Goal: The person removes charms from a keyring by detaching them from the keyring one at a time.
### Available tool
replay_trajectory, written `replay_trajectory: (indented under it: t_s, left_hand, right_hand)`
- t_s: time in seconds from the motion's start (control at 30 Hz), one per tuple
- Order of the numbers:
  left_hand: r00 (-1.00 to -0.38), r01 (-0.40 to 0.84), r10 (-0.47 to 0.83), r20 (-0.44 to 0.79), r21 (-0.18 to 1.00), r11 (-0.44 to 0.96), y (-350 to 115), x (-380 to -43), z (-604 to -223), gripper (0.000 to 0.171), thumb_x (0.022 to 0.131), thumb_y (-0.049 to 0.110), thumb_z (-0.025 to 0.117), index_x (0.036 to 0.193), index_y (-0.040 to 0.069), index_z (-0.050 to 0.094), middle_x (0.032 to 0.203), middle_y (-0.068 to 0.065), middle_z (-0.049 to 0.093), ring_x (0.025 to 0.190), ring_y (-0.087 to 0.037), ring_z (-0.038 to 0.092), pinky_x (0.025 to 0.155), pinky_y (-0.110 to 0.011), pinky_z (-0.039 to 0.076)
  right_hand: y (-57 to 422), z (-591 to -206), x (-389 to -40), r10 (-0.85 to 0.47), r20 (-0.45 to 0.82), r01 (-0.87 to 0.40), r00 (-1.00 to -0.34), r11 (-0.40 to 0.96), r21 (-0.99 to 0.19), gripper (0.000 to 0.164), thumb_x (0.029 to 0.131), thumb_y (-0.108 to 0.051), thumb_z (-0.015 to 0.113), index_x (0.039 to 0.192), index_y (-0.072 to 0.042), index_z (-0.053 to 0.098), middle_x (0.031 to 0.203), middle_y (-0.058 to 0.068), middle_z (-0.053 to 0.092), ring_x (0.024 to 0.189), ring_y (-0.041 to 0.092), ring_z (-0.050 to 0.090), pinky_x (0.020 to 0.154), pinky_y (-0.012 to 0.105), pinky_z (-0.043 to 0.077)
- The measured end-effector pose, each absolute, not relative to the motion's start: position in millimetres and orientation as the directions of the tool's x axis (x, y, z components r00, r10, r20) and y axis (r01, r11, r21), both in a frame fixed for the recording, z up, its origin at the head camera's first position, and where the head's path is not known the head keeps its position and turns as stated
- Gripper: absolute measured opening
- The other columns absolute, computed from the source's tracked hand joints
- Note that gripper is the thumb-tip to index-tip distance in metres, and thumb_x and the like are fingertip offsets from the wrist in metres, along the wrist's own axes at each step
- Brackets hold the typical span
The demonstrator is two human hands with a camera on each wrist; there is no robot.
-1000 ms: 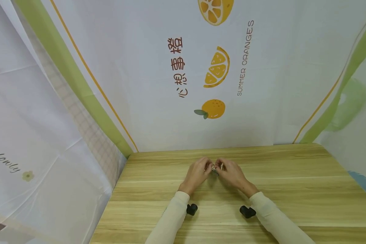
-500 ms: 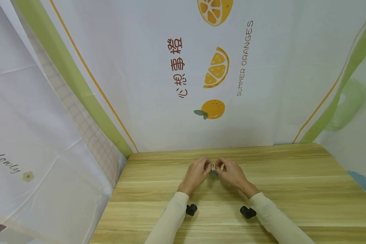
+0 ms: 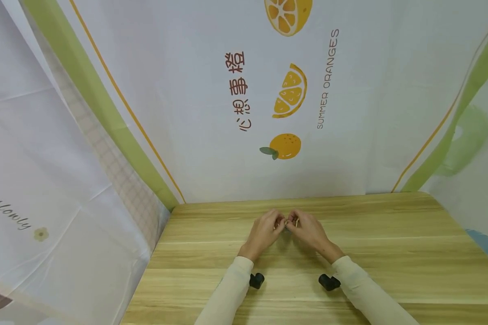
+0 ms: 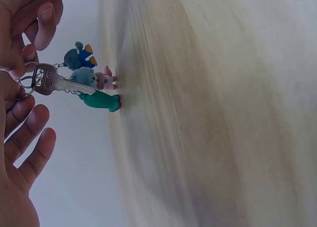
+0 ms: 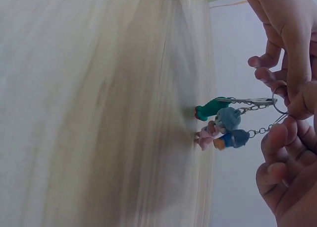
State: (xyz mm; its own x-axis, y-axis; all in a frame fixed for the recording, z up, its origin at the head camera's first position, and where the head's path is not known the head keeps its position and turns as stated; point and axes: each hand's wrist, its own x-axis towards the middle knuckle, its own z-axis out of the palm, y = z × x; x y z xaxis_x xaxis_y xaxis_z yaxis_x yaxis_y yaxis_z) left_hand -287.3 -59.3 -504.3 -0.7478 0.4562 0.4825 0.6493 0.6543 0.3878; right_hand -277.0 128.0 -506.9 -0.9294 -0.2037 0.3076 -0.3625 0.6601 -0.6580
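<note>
Backed by a white cloth printed with oranges, over a wood-grain counter. Pinching a metal ring in the fingers of both the left hand and the right hand. Suspending from it, low over the counter, a key, a green figurine, a blue-and-pink figurine and a blue-and-orange figurine.

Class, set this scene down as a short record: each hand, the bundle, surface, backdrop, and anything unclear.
Left hand: pinches key ring
Right hand: pinches the same ring
On ring: one metal key
Hanging by chains: blue charm, light-blue-and-pink charm, green charm
Surface: wood-grain table
Backdrop: white cloth printed with oranges and "SUMMER ORANGES"
Unclear: whether any charm touches the table
</note>
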Motion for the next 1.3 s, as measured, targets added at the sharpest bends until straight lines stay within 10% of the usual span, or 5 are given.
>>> replay_trajectory:
  t_s: [1.3]
  left_hand:
    - [-0.724, 0.667, 0.474, 0.502, 0.332, 0.667, -60.3, -288.5, -507.3, 0.006, 0.106, 0.011, 0.066, 0.102, 0.01, 0.069, 0.09, 0.0, 0.067, 0.074, -0.006, 0.057, 0.063, -0.013, 0.045]
  right_hand:
    - [128.6, -508.0, -272.8, -0.191, 0.325, -0.367, -0.926, 0.653, -0.663, 0.005, 0.099, -0.018, 0.064, 0.098, -0.013, 0.066, 0.083, -0.004, 0.065, 0.062, 0.007, 0.049, 0.055, 0.025, 0.04]
